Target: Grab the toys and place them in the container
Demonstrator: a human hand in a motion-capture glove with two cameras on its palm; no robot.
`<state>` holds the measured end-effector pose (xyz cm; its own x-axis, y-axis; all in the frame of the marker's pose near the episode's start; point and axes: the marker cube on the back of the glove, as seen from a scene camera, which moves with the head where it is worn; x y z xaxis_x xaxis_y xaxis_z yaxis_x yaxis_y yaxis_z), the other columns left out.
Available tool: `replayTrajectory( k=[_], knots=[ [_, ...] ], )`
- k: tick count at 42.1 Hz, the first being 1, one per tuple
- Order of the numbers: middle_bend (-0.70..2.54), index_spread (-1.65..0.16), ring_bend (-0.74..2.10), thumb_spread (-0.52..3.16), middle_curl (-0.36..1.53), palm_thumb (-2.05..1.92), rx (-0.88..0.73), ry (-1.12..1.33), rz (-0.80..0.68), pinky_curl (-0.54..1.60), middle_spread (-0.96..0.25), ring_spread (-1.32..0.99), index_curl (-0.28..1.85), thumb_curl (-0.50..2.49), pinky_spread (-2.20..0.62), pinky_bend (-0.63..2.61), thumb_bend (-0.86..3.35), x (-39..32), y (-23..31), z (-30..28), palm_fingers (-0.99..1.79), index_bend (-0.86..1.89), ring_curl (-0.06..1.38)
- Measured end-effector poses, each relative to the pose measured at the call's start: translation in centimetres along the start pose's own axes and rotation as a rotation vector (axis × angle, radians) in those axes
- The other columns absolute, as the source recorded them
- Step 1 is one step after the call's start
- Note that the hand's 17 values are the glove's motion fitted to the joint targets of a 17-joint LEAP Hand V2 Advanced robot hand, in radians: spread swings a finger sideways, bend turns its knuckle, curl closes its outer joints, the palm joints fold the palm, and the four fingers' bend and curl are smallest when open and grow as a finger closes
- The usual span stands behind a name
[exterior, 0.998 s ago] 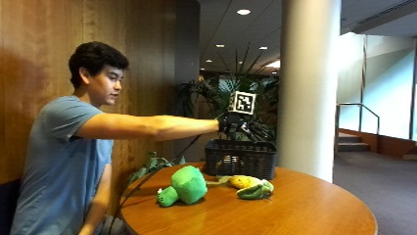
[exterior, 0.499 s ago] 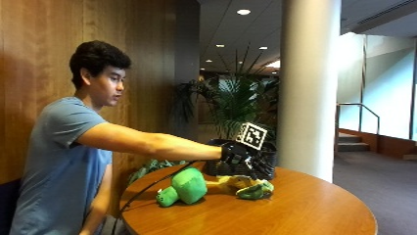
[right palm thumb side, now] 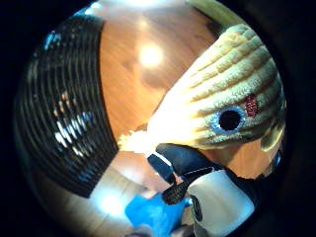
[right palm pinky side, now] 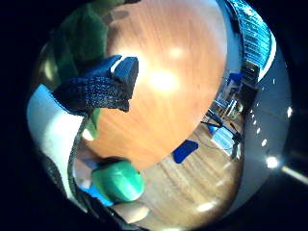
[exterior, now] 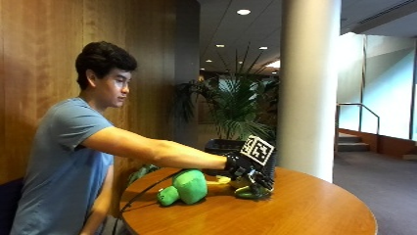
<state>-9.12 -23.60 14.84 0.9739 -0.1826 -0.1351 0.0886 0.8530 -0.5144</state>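
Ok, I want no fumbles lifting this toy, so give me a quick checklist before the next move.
1. Gloved right hand down at the yellow toy: ok.
2. Fingers closed round the toy: cannot tell.
3. Black basket standing on the table close by: ok.
4. Basket opening free: cannot tell.
5. Green toy lying apart from the hand, waiting its turn: ok.

The setting looks like a lobby or lounge of an office-type building. A round wooden table [exterior: 312, 210] stands beside a wood-panelled wall [exterior: 39, 73] and a thick white column [exterior: 310, 88]. Behind are potted palms [exterior: 244, 105], recessed ceiling lights [exterior: 243, 11], and steps with a handrail [exterior: 357, 110].
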Motion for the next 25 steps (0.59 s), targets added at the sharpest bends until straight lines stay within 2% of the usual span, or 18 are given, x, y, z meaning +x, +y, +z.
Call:
replayTrajectory(
  k=[4, 8, 11, 12, 13, 14, 22, 25],
  knots=[
    [0.12, -0.27, 0.47, 1.12, 0.25, 0.18, -0.046, -0.073, 0.116, 0.37, 0.08, 0.09, 0.11, 0.35, 0.01, 1.62, 0.02, -0.2, -1.1, 0.4, -0.26, 0.07, 0.2],
    [0.19, -0.29, 0.58, 1.24, 0.27, 0.33, -0.096, -0.08, -0.056, 0.33, 0.07, 0.06, 0.16, 0.37, -0.08, 1.44, 0.12, -0.1, -0.9, 1.3, 0.03, 0.21, 0.23],
    [0.21, -0.29, 0.65, 1.29, 0.28, 0.39, -0.107, -0.095, -0.097, 0.29, 0.06, 0.02, 0.18, 0.38, -0.12, 1.32, 0.15, -0.4, -0.8, 1.4, 0.17, 0.28, 0.23],
    [0.24, -0.27, 0.75, 1.32, 0.3, 0.43, -0.108, -0.102, -0.107, 0.26, 0.04, -0.03, 0.23, 0.38, -0.15, 1.22, 0.17, -0.6, -0.8, 1.4, 0.4, 0.41, 0.27],
    [0.23, -0.27, 0.78, 1.33, 0.29, 0.45, -0.107, -0.109, -0.117, 0.23, 0.03, -0.06, 0.21, 0.39, -0.16, 1.17, 0.19, -0.7, -0.7, 1.3, 0.45, 0.43, 0.25],
    [0.26, -0.26, 0.86, 1.34, 0.3, 0.49, -0.104, -0.117, -0.127, 0.22, 0.01, -0.09, 0.23, 0.4, -0.21, 1.13, 0.21, -0.9, -0.6, 1.3, 0.63, 0.49, 0.28],
    [0.34, -0.25, 1.09, 1.3, 0.37, 0.76, 0.026, -0.211, -0.205, 0.24, -0.07, -0.2, 0.3, 0.5, -0.34, 1.02, 0.33, -3.4, 0.3, 1.1, 0.84, 0.51, 0.39],
    [0.39, -0.26, 1.11, 1.21, 0.4, 0.81, 0.104, -0.198, -0.115, 0.25, -0.12, -0.24, 0.32, 0.55, -0.37, 1.03, 0.34, -3.9, 0.2, 1.1, 0.96, 0.52, 0.41]
  ],
)
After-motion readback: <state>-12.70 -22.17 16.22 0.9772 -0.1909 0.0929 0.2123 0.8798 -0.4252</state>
